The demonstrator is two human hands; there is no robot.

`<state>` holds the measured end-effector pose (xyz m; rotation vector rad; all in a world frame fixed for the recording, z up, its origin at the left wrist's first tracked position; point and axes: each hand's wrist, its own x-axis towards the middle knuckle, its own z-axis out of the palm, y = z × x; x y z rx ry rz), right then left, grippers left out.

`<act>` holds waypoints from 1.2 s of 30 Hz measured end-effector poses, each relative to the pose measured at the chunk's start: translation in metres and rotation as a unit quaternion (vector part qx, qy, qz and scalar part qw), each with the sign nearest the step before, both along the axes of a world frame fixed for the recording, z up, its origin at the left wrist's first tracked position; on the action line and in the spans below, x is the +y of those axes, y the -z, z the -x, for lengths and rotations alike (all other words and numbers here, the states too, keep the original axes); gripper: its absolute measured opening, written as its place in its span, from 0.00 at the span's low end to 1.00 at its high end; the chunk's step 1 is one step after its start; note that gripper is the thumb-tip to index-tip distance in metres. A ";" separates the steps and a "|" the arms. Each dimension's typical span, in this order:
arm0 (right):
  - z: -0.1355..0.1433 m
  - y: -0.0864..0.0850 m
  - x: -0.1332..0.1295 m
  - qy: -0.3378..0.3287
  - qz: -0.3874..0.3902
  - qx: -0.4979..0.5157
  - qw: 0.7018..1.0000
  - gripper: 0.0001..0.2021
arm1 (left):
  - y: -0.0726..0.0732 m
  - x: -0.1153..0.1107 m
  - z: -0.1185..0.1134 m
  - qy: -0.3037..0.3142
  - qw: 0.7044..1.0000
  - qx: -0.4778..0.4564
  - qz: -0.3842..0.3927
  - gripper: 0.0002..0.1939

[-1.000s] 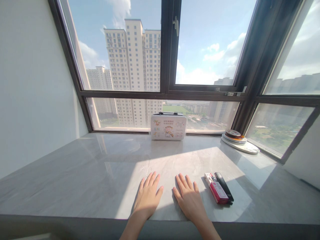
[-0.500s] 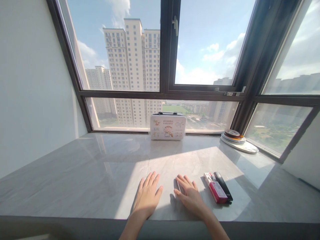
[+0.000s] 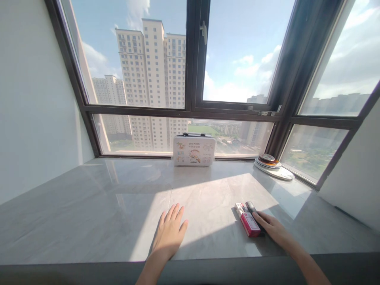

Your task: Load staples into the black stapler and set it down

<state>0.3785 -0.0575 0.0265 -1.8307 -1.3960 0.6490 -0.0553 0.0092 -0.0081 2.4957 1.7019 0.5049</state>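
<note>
My left hand [image 3: 170,233] lies flat on the grey marbled sill [image 3: 103,221], fingers spread and holding nothing. At the right, my right hand [image 3: 274,229] is on a black stapler [image 3: 251,206], its fingers closed at the stapler's right side and over its top. The stapler still lies on the sill, its near part mostly hidden by the hand. Touching or almost touching its left side is a small red and white box [image 3: 250,225], with a smaller white patterned box [image 3: 240,209] at its far end.
A white case [image 3: 194,151] with cartoon prints and a black handle stands upright against the window. Stacked plates or dishes [image 3: 268,162] sit in the far right corner. The sill's front edge [image 3: 208,259] runs close to me; a white wall [image 3: 35,118] bounds the left.
My right hand has moved right from lying spread on the sill to the stapler. My left hand stays put on the sill. The whole view has shifted slightly.
</note>
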 end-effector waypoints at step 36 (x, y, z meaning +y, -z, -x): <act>0.188 0.020 0.007 0.023 -0.074 0.068 0.995 0.27 | -0.016 0.006 0.048 -0.155 0.972 -0.173 -0.036 0.12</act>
